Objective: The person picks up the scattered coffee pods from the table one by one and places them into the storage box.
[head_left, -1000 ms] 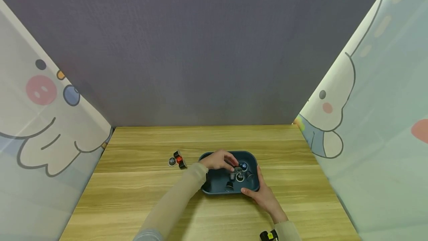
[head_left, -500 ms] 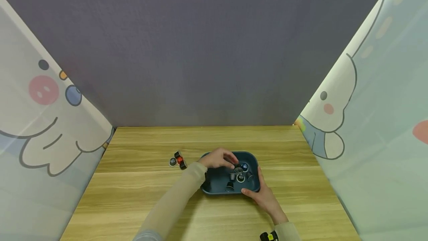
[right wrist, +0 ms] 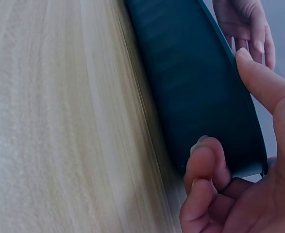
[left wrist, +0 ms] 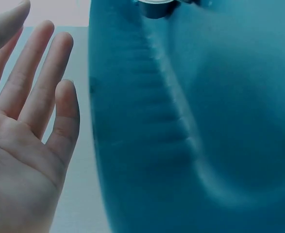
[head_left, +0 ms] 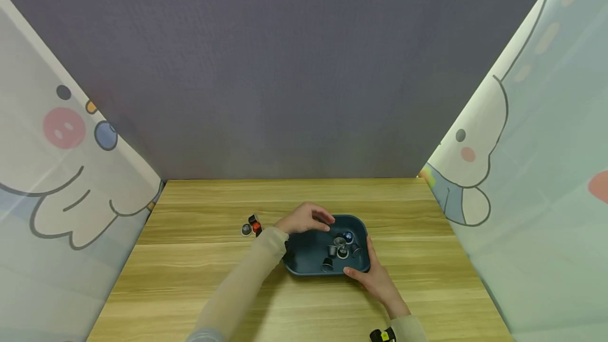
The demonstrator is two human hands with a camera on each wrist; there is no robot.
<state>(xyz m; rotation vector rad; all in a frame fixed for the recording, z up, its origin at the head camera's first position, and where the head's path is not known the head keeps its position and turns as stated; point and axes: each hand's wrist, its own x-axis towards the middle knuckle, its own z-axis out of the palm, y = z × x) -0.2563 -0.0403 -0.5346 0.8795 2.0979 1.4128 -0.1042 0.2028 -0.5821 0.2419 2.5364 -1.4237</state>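
A dark blue rectangular tray point(head_left: 306, 252) sits on the wooden table. Coffee capsules lie at its right side, among them a blue one point(head_left: 349, 237), a dark one point(head_left: 327, 264) and a silver one point(head_left: 332, 250). Above the tray's far left part is my left hand point(head_left: 304, 219), fingers loosely bent and holding nothing; the left wrist view shows the empty palm point(left wrist: 21, 145) beside the tray wall. My right hand point(head_left: 377, 280) grips the tray's near right corner. Its thumb point(right wrist: 261, 80) lies along the rim, with the other fingers curled at the tray's side.
Left of the tray several capsules lie close together on the table point(head_left: 190, 257), including a red one point(head_left: 257, 227) and a grey one point(head_left: 246, 229). A dark grey panel point(head_left: 294, 94) stands behind the table. A small black device point(head_left: 382, 335) is at the right wrist.
My left hand has risen from the capsules and moved left and away, its fingers loosening. The right hand and the tray stay put.
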